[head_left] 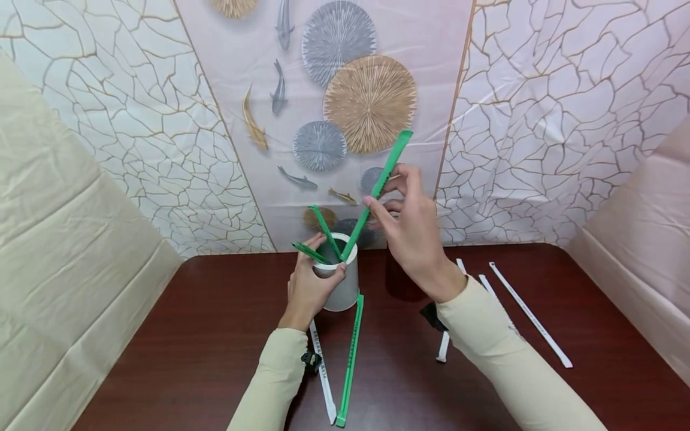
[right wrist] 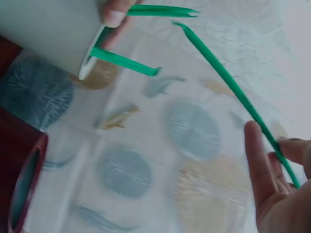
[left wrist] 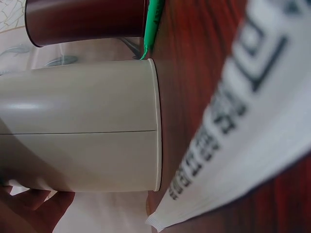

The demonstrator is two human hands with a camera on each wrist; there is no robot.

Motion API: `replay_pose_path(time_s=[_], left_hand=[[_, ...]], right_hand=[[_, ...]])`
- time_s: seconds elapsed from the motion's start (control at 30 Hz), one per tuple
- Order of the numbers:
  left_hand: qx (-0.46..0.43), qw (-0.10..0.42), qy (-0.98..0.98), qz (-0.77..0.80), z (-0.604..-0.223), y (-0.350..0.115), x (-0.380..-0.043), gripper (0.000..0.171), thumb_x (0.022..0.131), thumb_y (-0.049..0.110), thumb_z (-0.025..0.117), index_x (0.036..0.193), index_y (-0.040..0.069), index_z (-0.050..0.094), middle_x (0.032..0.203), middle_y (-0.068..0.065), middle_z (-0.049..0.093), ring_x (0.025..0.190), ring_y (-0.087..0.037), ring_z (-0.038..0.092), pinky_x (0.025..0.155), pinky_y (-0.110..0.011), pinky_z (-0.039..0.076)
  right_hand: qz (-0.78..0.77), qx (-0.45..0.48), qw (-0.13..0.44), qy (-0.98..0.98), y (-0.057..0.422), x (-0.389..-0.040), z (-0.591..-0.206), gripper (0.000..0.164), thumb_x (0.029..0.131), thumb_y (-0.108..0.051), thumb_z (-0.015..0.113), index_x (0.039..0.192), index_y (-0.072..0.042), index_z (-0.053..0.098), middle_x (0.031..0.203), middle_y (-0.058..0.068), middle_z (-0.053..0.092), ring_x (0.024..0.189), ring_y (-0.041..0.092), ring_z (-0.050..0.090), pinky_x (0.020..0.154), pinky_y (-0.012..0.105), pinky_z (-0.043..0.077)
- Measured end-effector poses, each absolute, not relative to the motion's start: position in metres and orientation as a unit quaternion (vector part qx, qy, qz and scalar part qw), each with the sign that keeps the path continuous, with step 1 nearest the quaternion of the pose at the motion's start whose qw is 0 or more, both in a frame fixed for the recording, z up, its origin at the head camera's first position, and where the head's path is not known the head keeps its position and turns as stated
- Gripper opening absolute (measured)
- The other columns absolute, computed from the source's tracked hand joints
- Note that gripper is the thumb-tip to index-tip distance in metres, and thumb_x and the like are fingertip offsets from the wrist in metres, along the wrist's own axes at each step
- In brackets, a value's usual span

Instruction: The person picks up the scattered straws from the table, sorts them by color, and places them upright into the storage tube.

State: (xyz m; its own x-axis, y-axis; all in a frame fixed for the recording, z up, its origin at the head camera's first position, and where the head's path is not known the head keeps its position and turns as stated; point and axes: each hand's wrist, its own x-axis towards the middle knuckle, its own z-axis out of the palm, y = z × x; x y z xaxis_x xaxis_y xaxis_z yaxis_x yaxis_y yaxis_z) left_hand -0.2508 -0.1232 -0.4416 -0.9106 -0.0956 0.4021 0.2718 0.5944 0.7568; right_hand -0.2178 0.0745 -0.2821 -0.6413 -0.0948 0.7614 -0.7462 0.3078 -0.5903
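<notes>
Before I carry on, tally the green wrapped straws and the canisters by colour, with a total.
Green wrapped straws: 4 (2 in the grey canister, 1 in the right hand, 1 on the table)
Grey canister: 1
Dark red canister: 1
Total: 6

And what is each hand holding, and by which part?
Right hand: a green stick packet, pinched near its middle. Left hand: the gray cup, gripped near its top.

Draped work nook, rm type unclear
Dk brn table (head_left: pixel 226 317) is backed w/ fish-print cloth (head_left: pixel 264 72), flanked by beige drapes (head_left: pixel 70 251).
</notes>
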Motion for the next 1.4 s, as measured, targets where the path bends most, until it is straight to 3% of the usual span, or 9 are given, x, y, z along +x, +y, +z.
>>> replay_pose_path(time_s=[0.17, 0.37, 0.5, 0.67, 0.77, 1.0, 1.23, 1.4], left_hand=[[-0.052, 0.203, -0.868, -0.451, -0.443, -0.124, -0.251, 0.073, 0.087, 0.057, 0.073, 0.154, 0.039, 0.051, 0.161, 0.023, 0.04, 0.124, -0.028, 0.066, 0.092, -0.063, 0.051], [-0.053, 0.203, -0.87, -0.446, -0.444, -0.125, -0.253, 0.072, 0.088, 0.057, 0.073, 0.154, 0.04, 0.05, 0.161, 0.024, 0.039, 0.125, -0.026, 0.065, 0.095, -0.063, 0.05], [-0.052, 0.206, -0.872, -0.441, -0.443, -0.125, -0.254, 0.071, 0.088, 0.056, 0.073, 0.154, 0.041, 0.05, 0.16, 0.026, 0.038, 0.125, -0.024, 0.066, 0.097, -0.064, 0.05], [-0.052, 0.208, -0.873, -0.437, -0.442, -0.124, -0.255, 0.07, 0.087, 0.056, 0.074, 0.152, 0.042, 0.051, 0.159, 0.028, 0.039, 0.122, -0.025, 0.068, 0.095, -0.062, 0.051], [-0.051, 0.206, -0.874, -0.437, -0.442, -0.124, -0.255, 0.07, 0.087, 0.055, 0.073, 0.153, 0.041, 0.051, 0.159, 0.027, 0.039, 0.121, -0.026, 0.069, 0.095, -0.062, 0.051], [-0.053, 0.202, -0.873, -0.441, -0.443, -0.125, -0.254, 0.071, 0.089, 0.058, 0.072, 0.154, 0.041, 0.049, 0.16, 0.024, 0.039, 0.124, -0.027, 0.067, 0.096, -0.064, 0.051], [-0.055, 0.205, -0.87, -0.445, -0.442, -0.125, -0.253, 0.07, 0.089, 0.058, 0.071, 0.153, 0.039, 0.051, 0.161, 0.022, 0.039, 0.129, -0.027, 0.064, 0.1, -0.068, 0.047], [-0.053, 0.202, -0.871, -0.444, -0.442, -0.124, -0.253, 0.071, 0.088, 0.059, 0.072, 0.153, 0.04, 0.051, 0.16, 0.024, 0.039, 0.128, -0.027, 0.065, 0.099, -0.066, 0.048]], right_hand=[[0.529, 0.303, 0.306, -0.732, 0.064, -0.243, -0.303, 0.036, 0.105, -0.002, 0.061, 0.135, 0.006, 0.043, 0.11, 0.02, 0.065, 0.081, 0.032, 0.078, 0.068, 0.031, 0.063], [0.492, 0.258, 0.224, -0.8, 0.058, -0.252, -0.334, 0.033, 0.108, -0.009, 0.059, 0.136, 0.001, 0.046, 0.118, 0.02, 0.066, 0.097, 0.033, 0.077, 0.074, 0.037, 0.064], [0.461, 0.247, 0.187, -0.832, 0.056, -0.253, -0.347, 0.041, 0.106, -0.007, 0.062, 0.142, -0.004, 0.042, 0.117, 0.017, 0.07, 0.107, 0.033, 0.075, 0.085, 0.044, 0.062], [0.48, 0.253, 0.191, -0.818, 0.055, -0.253, -0.355, 0.058, 0.104, 0.001, 0.061, 0.153, -0.007, 0.031, 0.116, 0.017, 0.066, 0.109, 0.034, 0.073, 0.092, 0.046, 0.06], [0.474, 0.261, 0.198, -0.817, 0.055, -0.253, -0.358, 0.059, 0.104, 0.001, 0.061, 0.156, -0.006, 0.034, 0.113, 0.016, 0.065, 0.106, 0.032, 0.073, 0.091, 0.044, 0.061], [0.438, 0.271, 0.201, -0.833, 0.057, -0.25, -0.362, 0.035, 0.104, -0.004, 0.063, 0.139, -0.003, 0.059, 0.112, 0.013, 0.067, 0.103, 0.025, 0.07, 0.088, 0.038, 0.061], [0.448, 0.277, 0.212, -0.823, 0.067, -0.238, -0.357, 0.026, 0.105, -0.006, 0.064, 0.13, -0.002, 0.065, 0.116, 0.015, 0.067, 0.105, 0.025, 0.068, 0.089, 0.041, 0.061], [0.469, 0.238, 0.171, -0.834, 0.079, -0.222, -0.356, 0.026, 0.103, -0.009, 0.066, 0.129, -0.005, 0.065, 0.11, 0.009, 0.069, 0.103, 0.023, 0.07, 0.087, 0.045, 0.061]])
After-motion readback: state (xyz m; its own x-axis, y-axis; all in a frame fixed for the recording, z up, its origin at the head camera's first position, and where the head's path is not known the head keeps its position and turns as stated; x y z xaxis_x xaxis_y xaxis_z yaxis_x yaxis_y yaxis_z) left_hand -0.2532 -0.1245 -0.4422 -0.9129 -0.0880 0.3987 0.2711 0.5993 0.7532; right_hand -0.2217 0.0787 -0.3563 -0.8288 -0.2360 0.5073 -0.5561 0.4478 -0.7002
